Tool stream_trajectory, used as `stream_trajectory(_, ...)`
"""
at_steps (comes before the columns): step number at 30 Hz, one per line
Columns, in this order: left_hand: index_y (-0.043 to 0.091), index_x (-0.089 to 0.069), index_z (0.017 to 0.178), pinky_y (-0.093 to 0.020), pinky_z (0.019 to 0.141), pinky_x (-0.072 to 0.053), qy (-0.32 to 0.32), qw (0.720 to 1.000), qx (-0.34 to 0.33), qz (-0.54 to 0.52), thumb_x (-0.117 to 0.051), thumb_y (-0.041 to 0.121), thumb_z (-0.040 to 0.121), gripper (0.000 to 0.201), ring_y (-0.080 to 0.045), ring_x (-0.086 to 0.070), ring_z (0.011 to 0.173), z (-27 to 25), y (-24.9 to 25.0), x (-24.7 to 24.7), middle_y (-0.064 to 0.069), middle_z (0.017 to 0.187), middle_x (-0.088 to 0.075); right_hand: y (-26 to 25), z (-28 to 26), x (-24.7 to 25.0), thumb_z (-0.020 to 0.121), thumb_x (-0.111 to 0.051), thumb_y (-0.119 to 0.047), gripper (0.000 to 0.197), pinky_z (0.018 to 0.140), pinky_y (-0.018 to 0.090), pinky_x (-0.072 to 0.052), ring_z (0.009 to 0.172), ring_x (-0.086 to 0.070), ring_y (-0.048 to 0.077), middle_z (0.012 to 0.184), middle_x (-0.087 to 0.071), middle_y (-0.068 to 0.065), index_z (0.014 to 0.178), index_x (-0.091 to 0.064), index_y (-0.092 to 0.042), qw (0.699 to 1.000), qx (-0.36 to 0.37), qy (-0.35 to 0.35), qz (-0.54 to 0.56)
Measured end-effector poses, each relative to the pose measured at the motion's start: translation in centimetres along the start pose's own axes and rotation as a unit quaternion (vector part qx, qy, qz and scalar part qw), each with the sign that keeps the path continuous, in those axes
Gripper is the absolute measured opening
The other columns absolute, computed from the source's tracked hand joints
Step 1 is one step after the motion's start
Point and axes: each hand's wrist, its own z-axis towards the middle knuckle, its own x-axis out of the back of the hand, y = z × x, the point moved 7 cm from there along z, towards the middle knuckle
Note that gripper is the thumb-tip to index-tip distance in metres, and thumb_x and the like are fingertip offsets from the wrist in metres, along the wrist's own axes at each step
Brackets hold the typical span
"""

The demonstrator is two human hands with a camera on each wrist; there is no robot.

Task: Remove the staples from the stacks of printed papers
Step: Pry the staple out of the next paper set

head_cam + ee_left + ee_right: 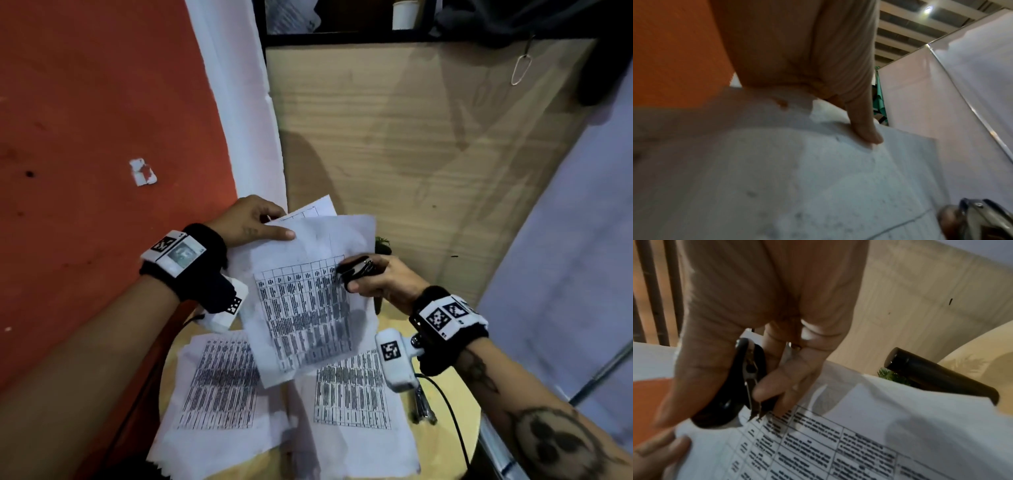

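Observation:
My left hand pinches the top corner of a printed paper stack and holds it in the air above the table; the index finger lies flat on the top sheet. In the left wrist view a fingertip presses on that paper. My right hand grips a black staple remover at the stack's right edge. In the right wrist view the staple remover has its metal claws down on the printed table of the top sheet. No staple is visible.
Two more printed stacks lie on the round wooden table. A metal stapler-like tool lies at the table's right side. A dark bottle and a small green plant stand behind the held paper.

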Motion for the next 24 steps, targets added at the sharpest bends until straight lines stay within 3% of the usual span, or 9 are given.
stream_trajectory(4,0.017,-0.068,0.064,-0.013,0.058,-0.039,0.089,0.995,0.048,-0.013,-0.073,0.005,0.077,0.019,0.003,-0.05,0.056,-2.2,-4.7,3.4,0.013,0.054,-0.06,-1.2,-0.8,2.3,0.06,-0.073,0.005,0.038,0.054,0.012,-0.048,0.066,-0.067,0.006,0.074,-0.073,-0.003,0.094,-0.068,-0.01,0.999,0.015,0.034,0.031)
stream_trajectory(8,0.017,-0.057,0.086,-0.014,0.064,-0.039,0.175,0.967,0.129,-0.13,-0.062,0.003,0.086,0.015,0.016,-0.053,0.056,-7.1,-11.6,1.8,0.028,0.059,-0.063,-0.8,-1.8,5.2,0.027,-0.094,-0.019,0.061,0.073,0.025,-0.058,0.076,-0.07,0.014,0.083,-0.074,0.004,0.084,-0.074,-0.01,0.987,0.034,0.062,0.145)
stream_trajectory(10,0.021,-0.051,0.097,-0.024,0.067,-0.036,0.157,0.934,0.176,-0.269,-0.083,0.037,0.062,0.05,0.015,-0.055,0.061,-8.5,-13.1,-2.3,0.026,0.068,-0.063,0.5,-1.7,5.1,0.021,-0.097,-0.022,0.078,0.084,0.029,-0.054,0.081,-0.07,0.018,0.088,-0.073,0.009,0.092,-0.069,-0.004,0.979,0.009,0.071,0.191)
stream_trajectory(12,0.021,-0.052,0.1,-0.028,0.074,-0.043,0.121,0.913,0.178,-0.346,-0.087,0.062,0.022,0.094,0.005,-0.062,0.08,-8.6,-12.5,-6.3,0.021,0.086,-0.067,2.0,-1.4,4.0,0.018,-0.097,-0.019,0.083,0.08,0.027,-0.056,0.078,-0.07,0.019,0.086,-0.072,0.011,0.093,-0.066,-0.001,0.97,-0.019,0.079,0.227)
stream_trajectory(13,0.021,-0.054,0.102,-0.027,0.075,-0.048,0.113,0.91,0.157,-0.367,-0.086,0.064,0.021,0.098,0.0,-0.064,0.087,-8.3,-11.7,-7.6,0.019,0.091,-0.07,2.4,-1.2,3.2,0.018,-0.097,-0.017,0.078,0.075,0.026,-0.057,0.075,-0.07,0.019,0.084,-0.072,0.011,0.089,-0.068,-0.001,0.967,-0.028,0.085,0.239)
stream_trajectory(15,0.018,-0.059,0.109,-0.022,0.08,-0.051,0.152,0.902,0.135,-0.381,-0.09,0.05,0.037,0.085,-0.006,-0.066,0.097,-7.7,-11.6,-9.2,0.008,0.101,-0.072,3.6,-1.0,1.5,0.032,-0.094,-0.009,0.053,0.064,0.022,-0.058,0.068,-0.069,0.015,0.076,-0.072,0.008,0.079,-0.07,-0.004,0.961,-0.048,0.102,0.252)
stream_trajectory(18,0.016,-0.058,0.109,-0.037,0.095,-0.049,0.264,0.891,0.152,-0.337,-0.086,0.02,0.058,0.058,-0.02,-0.062,0.104,-8.4,-14.9,-8.8,-0.01,0.115,-0.066,6.3,-0.7,0.6,0.079,-0.064,0.004,0.011,0.042,0.011,-0.046,0.049,-0.063,0.006,0.057,-0.068,0.0,0.076,-0.061,-0.006,0.946,-0.093,0.178,0.254)
stream_trajectory(20,0.008,-0.054,0.113,-0.037,0.095,-0.048,0.3,0.886,0.21,-0.285,-0.08,0.004,0.069,0.051,-0.021,-0.059,0.101,-10.2,-18.3,-8.4,-0.017,0.119,-0.062,9.3,-1.1,1.4,0.086,-0.058,0.0,0.014,0.038,0.006,-0.039,0.044,-0.057,0.003,0.051,-0.064,-0.003,0.075,-0.058,-0.007,0.929,-0.128,0.24,0.251)
stream_trajectory(24,-0.008,-0.044,0.129,-0.022,0.074,-0.041,0.301,0.887,0.313,-0.157,-0.066,-0.008,0.08,0.054,-0.02,-0.05,0.101,-14.0,-24.2,-7.6,-0.02,0.122,-0.055,17.3,-4.0,3.1,0.082,-0.063,0.003,0.011,0.047,0.01,-0.048,0.049,-0.062,0.003,0.053,-0.066,-0.004,0.077,-0.06,-0.006,0.905,-0.181,0.306,0.235)
